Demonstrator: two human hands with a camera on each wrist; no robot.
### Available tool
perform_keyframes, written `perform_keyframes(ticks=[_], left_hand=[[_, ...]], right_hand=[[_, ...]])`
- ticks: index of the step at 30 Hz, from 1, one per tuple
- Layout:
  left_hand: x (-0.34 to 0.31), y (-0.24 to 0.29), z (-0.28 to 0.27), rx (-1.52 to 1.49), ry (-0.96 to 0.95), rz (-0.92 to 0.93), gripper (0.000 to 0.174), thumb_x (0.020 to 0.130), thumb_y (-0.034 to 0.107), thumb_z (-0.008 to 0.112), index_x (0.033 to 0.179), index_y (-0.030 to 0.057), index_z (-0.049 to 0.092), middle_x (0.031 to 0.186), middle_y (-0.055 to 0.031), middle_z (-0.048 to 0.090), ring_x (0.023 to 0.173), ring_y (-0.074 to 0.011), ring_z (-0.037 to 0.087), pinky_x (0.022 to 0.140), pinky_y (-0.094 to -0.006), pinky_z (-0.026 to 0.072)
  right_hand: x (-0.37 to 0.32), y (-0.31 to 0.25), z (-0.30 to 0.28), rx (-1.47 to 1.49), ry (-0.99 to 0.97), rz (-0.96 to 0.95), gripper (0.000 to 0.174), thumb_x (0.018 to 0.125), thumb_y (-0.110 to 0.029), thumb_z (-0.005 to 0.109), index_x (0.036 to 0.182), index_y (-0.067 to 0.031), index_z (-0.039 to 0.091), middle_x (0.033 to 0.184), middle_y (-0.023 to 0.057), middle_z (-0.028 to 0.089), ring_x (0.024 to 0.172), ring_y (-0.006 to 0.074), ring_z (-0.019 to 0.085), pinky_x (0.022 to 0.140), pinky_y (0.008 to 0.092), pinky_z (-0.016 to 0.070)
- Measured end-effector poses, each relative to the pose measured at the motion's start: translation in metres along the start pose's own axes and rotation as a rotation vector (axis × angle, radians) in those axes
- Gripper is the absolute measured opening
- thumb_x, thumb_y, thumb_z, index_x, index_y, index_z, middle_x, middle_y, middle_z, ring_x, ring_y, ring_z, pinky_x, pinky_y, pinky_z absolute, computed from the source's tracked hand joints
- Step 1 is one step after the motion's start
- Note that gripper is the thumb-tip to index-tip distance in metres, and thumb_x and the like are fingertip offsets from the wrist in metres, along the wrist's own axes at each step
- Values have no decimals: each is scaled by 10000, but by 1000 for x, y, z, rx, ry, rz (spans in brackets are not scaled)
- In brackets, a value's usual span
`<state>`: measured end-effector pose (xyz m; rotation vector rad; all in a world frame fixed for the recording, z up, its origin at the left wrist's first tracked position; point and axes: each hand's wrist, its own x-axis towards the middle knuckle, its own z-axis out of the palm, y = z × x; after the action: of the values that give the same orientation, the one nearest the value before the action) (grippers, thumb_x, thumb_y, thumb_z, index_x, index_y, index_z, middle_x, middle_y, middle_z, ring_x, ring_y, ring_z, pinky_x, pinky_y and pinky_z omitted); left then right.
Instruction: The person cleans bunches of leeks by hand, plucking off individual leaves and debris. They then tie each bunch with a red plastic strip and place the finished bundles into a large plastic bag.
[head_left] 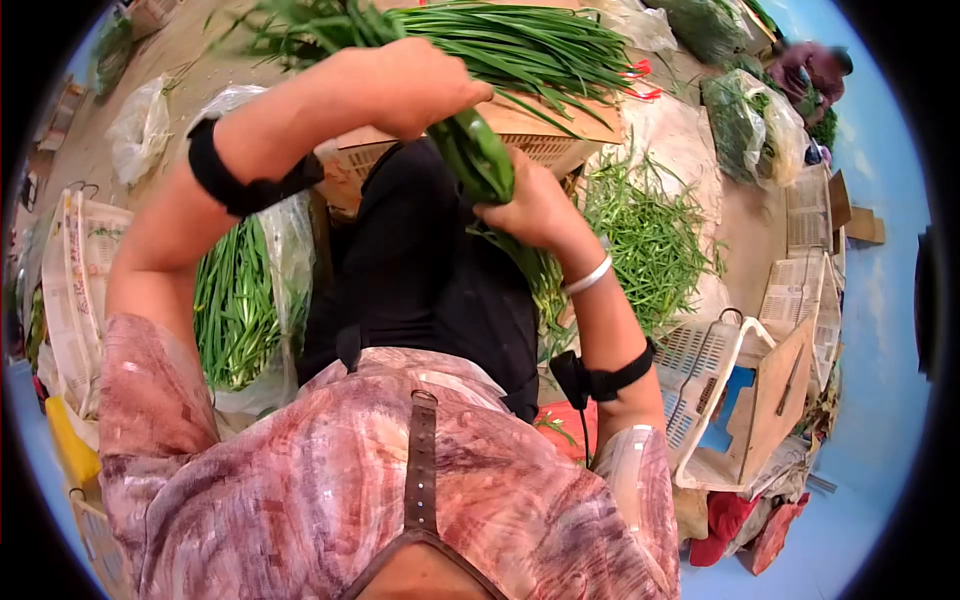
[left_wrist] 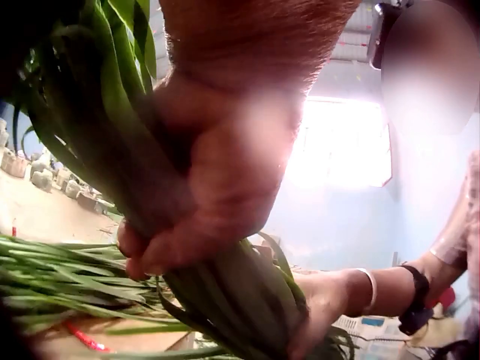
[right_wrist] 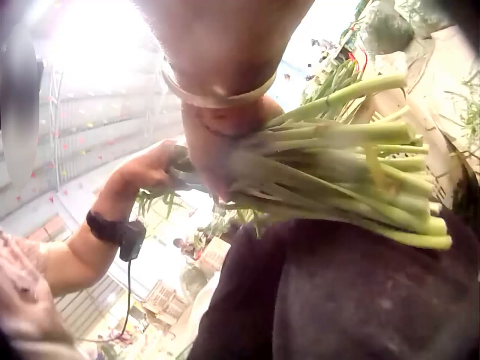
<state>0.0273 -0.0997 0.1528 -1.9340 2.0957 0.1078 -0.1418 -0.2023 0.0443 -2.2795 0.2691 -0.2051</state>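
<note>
My left hand (head_left: 410, 90) grips the leafy middle of a bunch of long, flat-leaved greens (head_left: 470, 160), held slanting above my lap. In the left wrist view its fingers (left_wrist: 187, 236) wrap round the leaves. Lower down, near the stalk end, my right hand (head_left: 535, 205), with a white bangle at its wrist, holds the same bunch. The right wrist view shows pale, thick stalk ends (right_wrist: 412, 202) sticking out past this hand, over the dark trousers (right_wrist: 352, 292). Leaf tips beyond the left hand look blurred in the head view.
More greens (head_left: 530, 40) lie on a board-topped crate (head_left: 560, 125) in front, with red ties (head_left: 640, 80) beside them. Loose leaves (head_left: 645, 235) are heaped at the right. A plastic-lined container of greens (head_left: 240, 310) stands at the left, a white crate (head_left: 700, 370) at the right.
</note>
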Motion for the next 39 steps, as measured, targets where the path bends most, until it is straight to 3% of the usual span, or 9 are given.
perform_keyframes(ticks=[4,5,7,11,13,15,20,33,39], left_hand=[[36,-19,-20,20,176,111,600,633,40,692,1207,50,516,859,-140,645,849,-330,625,705,-402,493],[46,-18,-42,140,-189,36,619,810,317,602,1350,123,368,1204,-146,486,1163,-290,452,981,-421,338],[63,-32,-23,554,703,251,664,739,302,638,1337,153,392,1256,-151,471,1181,-302,447,984,-476,336],[59,-29,-50,735,878,334,693,731,322,672,1348,190,384,1349,-130,415,1245,-286,399,1004,-555,299],[36,-15,-55,224,698,412,745,743,313,672,1393,203,324,1461,-114,274,1372,-310,199,1073,-598,138],[24,5,-25,-291,1112,288,476,681,118,727,1125,37,575,859,-119,638,855,-254,626,728,-358,487],[26,47,106,-2102,150,-316,478,858,521,532,883,53,627,830,-93,659,803,-179,648,656,-262,509],[83,67,133,-2961,330,578,934,669,677,610,1296,13,417,1203,-234,530,1112,-394,522,905,-524,466],[81,84,139,-3081,562,499,868,708,586,663,1338,60,381,1274,-203,474,1167,-463,447,931,-595,408]], right_hand=[[12,5,-35,465,-144,57,436,670,-66,685,1079,8,553,926,55,632,834,136,580,774,285,474],[11,-9,-49,533,-148,130,418,695,-48,673,1092,2,556,921,54,633,819,150,595,760,288,485],[14,-1,-59,716,-80,196,405,701,-25,671,1088,8,557,919,61,637,794,162,612,738,294,502],[19,29,-73,950,77,212,372,733,-22,659,1092,7,565,909,90,649,768,177,641,699,304,545],[21,41,-78,996,127,217,354,746,-30,648,1087,19,565,914,97,652,773,182,648,694,308,554],[21,53,-81,1052,174,214,338,759,-37,636,1083,30,564,919,105,655,779,188,654,689,312,564],[25,51,-91,1164,217,218,396,791,-86,606,1149,67,533,976,141,647,786,203,655,683,312,567],[111,46,-43,864,235,474,547,807,-354,680,1127,62,526,1008,151,617,818,220,632,720,347,539],[91,68,-55,247,114,312,645,841,-579,487,920,51,597,789,149,576,671,186,498,614,369,419]])
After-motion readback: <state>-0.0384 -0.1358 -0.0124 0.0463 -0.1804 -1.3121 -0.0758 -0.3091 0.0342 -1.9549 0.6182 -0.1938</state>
